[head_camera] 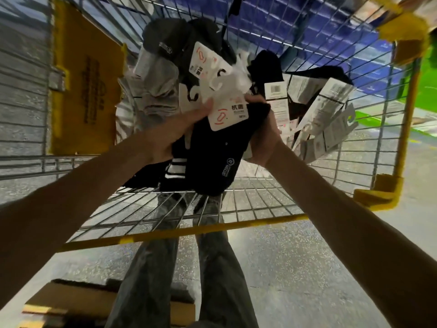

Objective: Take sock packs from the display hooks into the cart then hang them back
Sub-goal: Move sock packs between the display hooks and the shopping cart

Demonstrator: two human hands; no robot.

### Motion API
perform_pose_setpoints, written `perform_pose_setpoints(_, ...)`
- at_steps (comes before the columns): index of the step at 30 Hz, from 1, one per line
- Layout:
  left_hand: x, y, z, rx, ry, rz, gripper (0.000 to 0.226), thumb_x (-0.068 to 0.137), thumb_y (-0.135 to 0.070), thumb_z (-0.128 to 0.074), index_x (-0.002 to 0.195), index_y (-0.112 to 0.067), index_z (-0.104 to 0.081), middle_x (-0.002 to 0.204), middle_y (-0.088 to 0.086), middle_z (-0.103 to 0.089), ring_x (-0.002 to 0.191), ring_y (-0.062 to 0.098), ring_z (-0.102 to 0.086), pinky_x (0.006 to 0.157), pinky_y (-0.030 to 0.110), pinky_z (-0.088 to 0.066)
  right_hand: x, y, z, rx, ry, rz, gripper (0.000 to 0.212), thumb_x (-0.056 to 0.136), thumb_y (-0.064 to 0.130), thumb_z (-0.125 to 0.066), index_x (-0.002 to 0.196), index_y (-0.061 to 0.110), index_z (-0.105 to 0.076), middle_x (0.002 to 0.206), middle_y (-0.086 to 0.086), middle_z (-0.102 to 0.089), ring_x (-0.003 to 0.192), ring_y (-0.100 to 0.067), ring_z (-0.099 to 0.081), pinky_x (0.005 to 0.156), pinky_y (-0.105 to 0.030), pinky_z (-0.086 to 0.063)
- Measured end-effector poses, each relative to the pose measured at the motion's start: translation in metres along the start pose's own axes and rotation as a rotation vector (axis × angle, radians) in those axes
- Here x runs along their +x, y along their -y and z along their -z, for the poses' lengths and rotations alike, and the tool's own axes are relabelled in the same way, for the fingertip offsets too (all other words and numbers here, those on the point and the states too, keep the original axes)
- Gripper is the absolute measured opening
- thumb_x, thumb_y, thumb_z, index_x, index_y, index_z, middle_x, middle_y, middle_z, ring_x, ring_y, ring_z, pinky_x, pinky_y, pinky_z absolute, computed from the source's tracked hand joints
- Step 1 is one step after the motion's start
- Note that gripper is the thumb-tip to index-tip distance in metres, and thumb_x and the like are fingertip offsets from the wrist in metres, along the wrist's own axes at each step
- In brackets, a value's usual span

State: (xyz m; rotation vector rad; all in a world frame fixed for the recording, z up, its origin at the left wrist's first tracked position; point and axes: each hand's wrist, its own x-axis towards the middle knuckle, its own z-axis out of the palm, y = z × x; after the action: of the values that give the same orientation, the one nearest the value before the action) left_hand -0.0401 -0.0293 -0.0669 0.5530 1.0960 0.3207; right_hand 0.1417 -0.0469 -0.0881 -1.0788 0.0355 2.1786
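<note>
Both left hand (165, 138) and right hand (264, 145) grip a black pack (212, 159). Its hook may snag other packs (319, 110) in the cart (260, 220).

Silver-grey wire for the cart (179, 233), yellow along its near rail and corner trim. Near the cart's middle, a black sock pack (212, 157), its label (228, 114) white with a red-orange outline and black characters. Just left of that, a striped sock (176, 172), white bands on black. Toward the cart's far left, grey socks (156, 86). On the cart's left wall, a yellow panel (94, 91) with darker print. Below the cart's near rail, speckled grey floor (295, 268).
</note>
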Motion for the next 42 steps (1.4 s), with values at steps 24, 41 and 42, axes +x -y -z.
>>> perform_pose_setpoints(24,0.028,0.029,0.016,0.006,-0.190,0.115,0.027,0.082,-0.017,-0.071,0.109,-0.021,-0.071,0.107,0.000,-0.075,0.096,0.018,-0.073,0.083,0.033,-0.058,0.031,-0.022,0.068,-1.215,-0.878,0.543,0.036,0.095,0.022,-0.051,0.128,0.008,-0.047,0.112,-0.013,-0.053,0.095,-0.017,-0.050,0.078,-0.033,-0.050)
perform_pose_setpoints(41,0.041,0.036,0.007,0.117,-0.240,0.018,0.035,0.081,-0.017,-0.076,0.113,-0.027,-0.069,0.106,-0.011,-0.075,0.107,0.011,-0.066,0.094,0.033,-0.047,0.020,0.034,0.101,-1.641,-0.792,0.125,0.034,0.101,0.024,-0.039,0.128,0.005,-0.044,0.120,-0.023,-0.049,0.108,-0.035,-0.050,0.091,-0.042,-0.043)
perform_pose_setpoints(42,0.039,0.032,0.007,0.100,-0.272,-0.003,0.033,0.082,-0.016,-0.075,0.113,-0.027,-0.069,0.104,-0.012,-0.075,0.102,0.007,-0.067,0.089,0.029,-0.048,0.013,0.036,0.092,-1.638,-0.774,0.176,0.029,0.102,0.022,-0.034,0.116,0.003,-0.051,0.104,-0.020,-0.056,0.095,-0.032,-0.054,0.081,-0.036,-0.043)
